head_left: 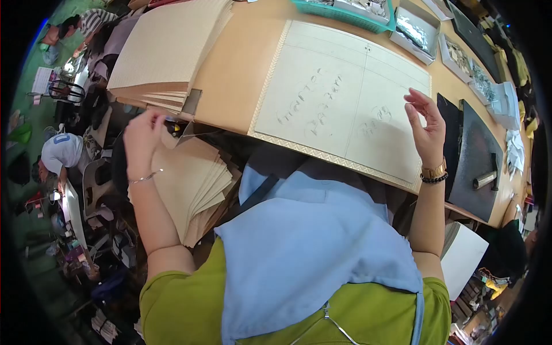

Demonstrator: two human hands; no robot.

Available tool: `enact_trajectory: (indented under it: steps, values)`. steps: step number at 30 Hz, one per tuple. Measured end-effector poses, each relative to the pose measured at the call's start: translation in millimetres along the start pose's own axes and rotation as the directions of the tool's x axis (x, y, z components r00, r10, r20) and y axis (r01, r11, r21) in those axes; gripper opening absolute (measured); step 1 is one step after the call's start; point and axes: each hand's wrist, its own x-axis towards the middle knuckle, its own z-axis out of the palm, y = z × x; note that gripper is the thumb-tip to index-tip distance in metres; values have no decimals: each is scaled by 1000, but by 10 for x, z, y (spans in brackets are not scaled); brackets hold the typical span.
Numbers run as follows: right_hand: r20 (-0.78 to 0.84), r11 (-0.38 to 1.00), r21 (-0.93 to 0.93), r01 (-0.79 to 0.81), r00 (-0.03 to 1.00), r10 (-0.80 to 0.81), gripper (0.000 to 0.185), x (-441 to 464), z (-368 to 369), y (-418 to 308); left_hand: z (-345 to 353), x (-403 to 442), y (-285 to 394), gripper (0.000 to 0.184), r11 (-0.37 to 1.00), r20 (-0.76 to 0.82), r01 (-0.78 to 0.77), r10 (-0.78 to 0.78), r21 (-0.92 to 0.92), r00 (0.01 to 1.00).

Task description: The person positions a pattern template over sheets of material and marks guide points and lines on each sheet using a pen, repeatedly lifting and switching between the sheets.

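My left hand [142, 138] is off the table's front edge, its fingertips pinched together. A small dark bit and a thin sheet corner show beside the fingertips; what they hold, if anything, I cannot make out. Just below is a fanned pile of tan sheets [192, 184]. My right hand [426, 126] hovers over the right side of a cream board [322, 92], fingers curved and apart, with nothing in them. Pencil-like handwriting and ruled lines mark the board, and a patterned border runs along its edges. It lies flat at the table's front edge.
A thick stack of tan sheets [164, 46] lies on the table [241, 54] at the left. A turquoise basket [345, 17] and boxes of small parts [415, 31] line the back. A hammer [487, 177] rests on a dark slab [477, 155] at the right. Other people work at left.
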Motion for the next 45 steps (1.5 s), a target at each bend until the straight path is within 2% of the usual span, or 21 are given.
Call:
enact_trajectory:
  steps: [1, 3, 4, 6, 7, 8, 10, 11, 13, 14, 17, 18, 19, 22, 25, 27, 29, 33, 37, 42, 45]
  values:
    - [33, 1000, 13, 19, 999, -19, 33, -6, 92, -76, -172, 28, -55, 20, 999, -20, 22, -23, -24, 1000]
    - [96, 998, 32, 60, 993, -63, 34, -34, 288, -283, -797, -62, 424, 20, 996, -57, 72, -75, -48, 996]
    - [147, 994, 60, 95, 984, -103, 36, -43, 405, -404, -985, -110, 629, 18, 990, -97, 23, -37, -139, 995]
    - [235, 981, 109, 159, 955, -181, 40, -61, 643, -708, -1183, -196, 1142, 15, 952, -127, -140, 108, -273, 986]
    - [277, 974, 130, 183, 937, -213, 43, -69, 744, -865, -1115, -201, 1333, 13, 899, -163, -303, 263, -317, 951]
    - [320, 968, 86, 234, 914, -249, 40, -79, 810, -977, -1023, -201, 1510, 13, 813, -204, -462, 415, -355, 887]
    - [339, 937, 7, 348, 881, -330, 33, -116, 942, -1024, -878, -159, 1896, 13, 631, -116, -634, 662, -448, 740]
    - [320, 912, -30, 410, 868, -380, 29, -161, 1011, -925, -759, -111, 2011, 13, 573, -135, -651, 690, -499, 711]
    - [346, 915, -156, 372, 888, -302, 24, -222, 953, -843, -478, -23, 2275, 12, 437, -172, -668, 747, -603, 643]
    - [362, 913, -211, 350, 895, -260, 23, -268, 861, -783, -388, 91, 2303, 27, 434, -54, -570, 761, -697, 646]
    - [221, 992, -79, 95, 972, -76, 24, -426, 579, -627, -21, 477, 2406, 54, 532, 62, -498, 723, -685, 688]
    - [240, 995, 21, -94, 967, 86, 25, -453, 448, -676, 142, 619, 2379, 64, 565, 89, -546, 741, -619, 666]
    - [201, 979, 110, -172, 968, 148, 25, -523, 389, -595, 324, 767, 2337, 73, 596, 119, -589, 751, -546, 650]
    - [131, 821, 457, -341, 939, 318, 29, -678, 324, -428, 577, 965, 2352, 91, 650, 208, -684, 757, -332, 619]
    - [196, 717, 517, -468, 880, 433, 29, -705, 223, -363, 565, 1086, 2403, 100, 695, 392, -662, 713, -281, 582]
    - [141, 683, 593, -426, 890, 433, 21, -711, 335, -299, 519, 1088, 2448, 102, 725, 476, -633, 673, -273, 566]
    - [161, 762, 510, -399, 914, 371, 20, -692, 399, -231, 469, 1067, 2482, 102, 738, 490, -631, 652, -237, 579]
    - [286, 696, 579, -425, 905, 314, 16, -503, 737, -365, 535, 1049, 2476, 108, 752, 469, -643, 625, -147, 624]
    - [370, 844, 430, -320, 916, 158, 16, -312, 1162, -532, 599, 1085, 2506, 112, 732, 448, -675, 637, -95, 627]
    - [383, 938, 342, 55, 904, -192, 6, -111, 1611, -673, 599, 1112, 2602, 110, 733, 506, -680, 598, -29, 622]
    - [421, 936, 318, 150, 863, -281, 8, -46, 1714, -811, 607, 1121, 2653, 112, 751, 542, -659, 567, -32, 620]
